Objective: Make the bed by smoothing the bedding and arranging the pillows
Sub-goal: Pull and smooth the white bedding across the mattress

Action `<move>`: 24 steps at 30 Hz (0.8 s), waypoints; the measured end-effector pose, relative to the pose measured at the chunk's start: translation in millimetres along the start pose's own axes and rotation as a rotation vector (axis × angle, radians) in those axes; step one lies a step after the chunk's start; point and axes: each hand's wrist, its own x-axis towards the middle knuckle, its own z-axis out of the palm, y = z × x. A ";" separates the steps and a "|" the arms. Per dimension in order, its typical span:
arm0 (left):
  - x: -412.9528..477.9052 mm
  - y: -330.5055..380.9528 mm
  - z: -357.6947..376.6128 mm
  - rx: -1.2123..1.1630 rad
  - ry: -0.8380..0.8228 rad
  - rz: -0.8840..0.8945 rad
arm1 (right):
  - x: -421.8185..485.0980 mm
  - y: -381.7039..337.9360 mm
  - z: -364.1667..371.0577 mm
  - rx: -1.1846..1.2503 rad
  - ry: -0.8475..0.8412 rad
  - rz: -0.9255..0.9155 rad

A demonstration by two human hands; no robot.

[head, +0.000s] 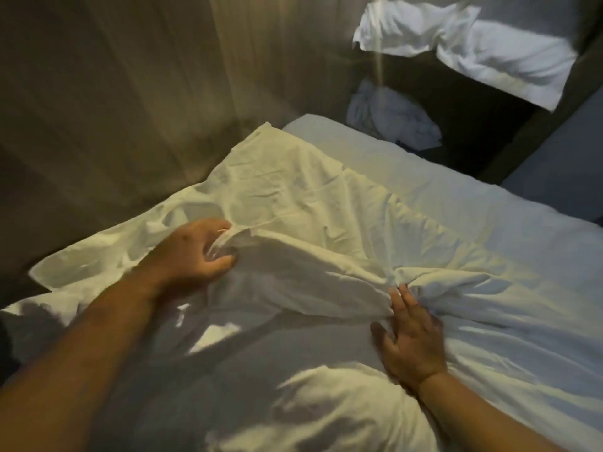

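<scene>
- The left hand's [195,252] fingers [212,256] are curled tight round a bunch of white sheet [293,190], with the thumb closing from the near side; the cloth puckers into folds at the grip.
- The right hand's [412,337] fingers [399,300] lie fairly straight and flat, palm down, on the white duvet [489,305]. The thumb is spread out to the left. The two outer fingertips are hidden under a fold, so I cannot tell whether they catch any cloth.
- The duvet gathers into a knot of creases just beyond the right fingertips.
- Both bare forearms reach in from the near edge, the left one from the near left corner, the right one from the near right.
- The sheet spreads from the left hand towards the far left, wrinkled, its corner lying against the brown wall [98,93].
- The duvet covers the near and right part of the bed [326,138], puffy and rumpled, with a shadow across its near middle.
- A smooth strip of the bed shows at the far side, beyond the sheet.
- Two white pillows [473,47] lie well apart from the bed at the far right, on a dark surface.
- A crumpled white cloth [388,112] lies in the dark gap between the bed and the pillows.
</scene>
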 end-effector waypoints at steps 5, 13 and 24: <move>-78.5 -54.3 -52.2 0.245 -0.168 -0.209 | 41.5 -35.7 -33.7 0.351 0.030 0.013; -15.8 -39.2 -81.8 0.062 0.192 -0.218 | 108.8 -60.9 -69.7 0.599 0.362 0.095; 179.4 63.0 -73.7 0.243 0.454 -0.320 | 186.1 -21.6 -104.6 0.454 0.349 0.279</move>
